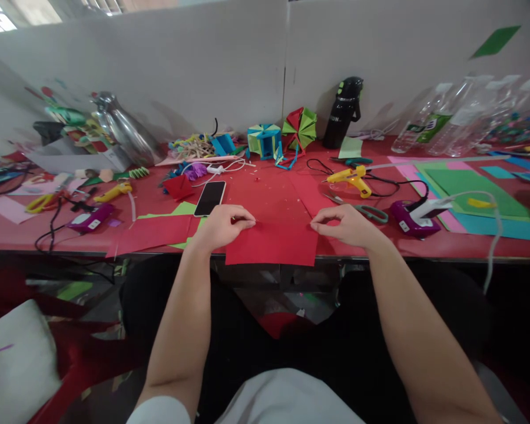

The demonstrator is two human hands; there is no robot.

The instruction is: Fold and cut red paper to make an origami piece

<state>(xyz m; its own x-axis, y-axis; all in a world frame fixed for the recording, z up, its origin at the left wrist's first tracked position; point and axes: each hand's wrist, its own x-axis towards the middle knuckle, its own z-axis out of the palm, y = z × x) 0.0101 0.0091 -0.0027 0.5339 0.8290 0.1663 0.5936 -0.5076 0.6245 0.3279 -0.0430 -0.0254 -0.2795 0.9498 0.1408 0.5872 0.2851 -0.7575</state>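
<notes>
A sheet of red paper (271, 244) lies at the front edge of the red table, its near side sticking out over the edge. At its left side my left hand (229, 225) is closed in a pinch, thumb and forefinger together on the paper. My right hand (347, 225) pinches the paper's right side in the same way. A phone (210, 198) lies just beyond my left hand. Scissors with green handles (371, 213) rest beside my right hand, and a yellow glue gun (351, 179) lies behind them.
More red paper (154, 232) lies at the left. Purple power sockets (90, 218) with cables stand on both sides. Toward the back are a steel jug (126, 132), paper models (265, 141), a black bottle (343, 112) and several plastic bottles (461, 121). Coloured sheets (472, 191) lie right.
</notes>
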